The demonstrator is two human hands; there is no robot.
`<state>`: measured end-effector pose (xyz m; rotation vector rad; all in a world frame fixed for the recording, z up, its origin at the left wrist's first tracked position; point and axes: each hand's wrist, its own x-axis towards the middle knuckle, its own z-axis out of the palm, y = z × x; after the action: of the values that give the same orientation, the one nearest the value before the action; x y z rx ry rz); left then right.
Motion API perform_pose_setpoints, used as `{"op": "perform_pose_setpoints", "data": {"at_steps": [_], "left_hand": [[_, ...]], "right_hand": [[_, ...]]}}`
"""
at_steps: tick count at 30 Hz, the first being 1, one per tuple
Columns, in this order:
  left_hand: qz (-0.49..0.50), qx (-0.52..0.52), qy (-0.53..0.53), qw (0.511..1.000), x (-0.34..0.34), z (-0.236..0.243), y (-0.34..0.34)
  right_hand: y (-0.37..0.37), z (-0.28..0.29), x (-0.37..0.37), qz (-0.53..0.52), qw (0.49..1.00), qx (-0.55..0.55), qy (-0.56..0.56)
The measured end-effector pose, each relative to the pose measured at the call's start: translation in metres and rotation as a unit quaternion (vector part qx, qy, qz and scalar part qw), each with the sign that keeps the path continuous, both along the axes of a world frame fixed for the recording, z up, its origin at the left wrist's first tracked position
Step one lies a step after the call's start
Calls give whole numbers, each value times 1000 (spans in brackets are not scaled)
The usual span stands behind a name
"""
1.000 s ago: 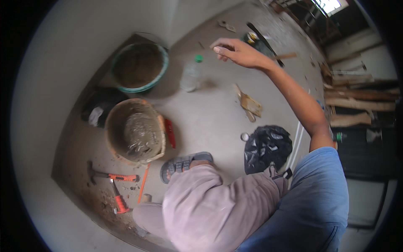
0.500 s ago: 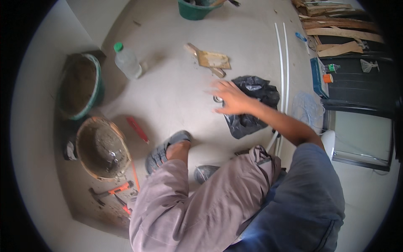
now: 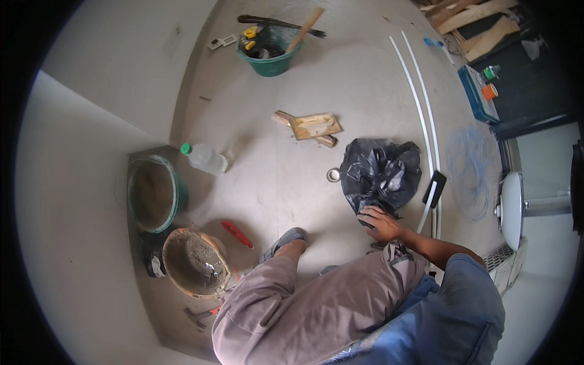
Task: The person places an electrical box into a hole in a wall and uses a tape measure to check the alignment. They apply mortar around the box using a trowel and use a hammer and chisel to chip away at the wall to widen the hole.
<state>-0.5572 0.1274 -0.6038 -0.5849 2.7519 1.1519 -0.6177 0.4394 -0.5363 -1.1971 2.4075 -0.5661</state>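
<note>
My right hand point(image 3: 382, 224) is at the near end of a crumpled black plastic bag point(image 3: 380, 173) on the floor, its fingers curled over the plastic. A metal ring point(image 3: 328, 174), perhaps a tape roll, lies left of the bag. A wooden-handled trowel or float point(image 3: 316, 126) rests farther up, across another piece of wood. My sandalled foot point(image 3: 286, 239) is on the floor to the left of the hand. My left hand is not visible.
Along the left wall stand a mortar bucket point(image 3: 193, 260) and a green basin point(image 3: 149, 194), near a bottle point(image 3: 207, 159), red tool point(image 3: 237, 233) and hammer point(image 3: 196, 318). A tool-filled basin point(image 3: 267, 67) is farther off. White pipes point(image 3: 412, 82), coiled line point(image 3: 466, 176) and planks point(image 3: 486, 30) lie rightward.
My right hand has come down from a raised position over the floor onto the near end of the black bag, its fingers now curled. The camera view has swung, shifting the floor items.
</note>
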Motion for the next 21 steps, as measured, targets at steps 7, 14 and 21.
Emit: {"op": "perform_pose_setpoints", "data": {"at_steps": [7,14,21], "left_hand": [[0,-2,14,1000,-2,1,-3],[89,-5,38,995,75,29,-54],[399,-27,34,916,318,138,-13]], "right_hand": [[151,-57,108,-64,969,117,-207],[164,-52,110,-139,922,239,-270],[61,-34,-46,-37,922,229,-309]]}}
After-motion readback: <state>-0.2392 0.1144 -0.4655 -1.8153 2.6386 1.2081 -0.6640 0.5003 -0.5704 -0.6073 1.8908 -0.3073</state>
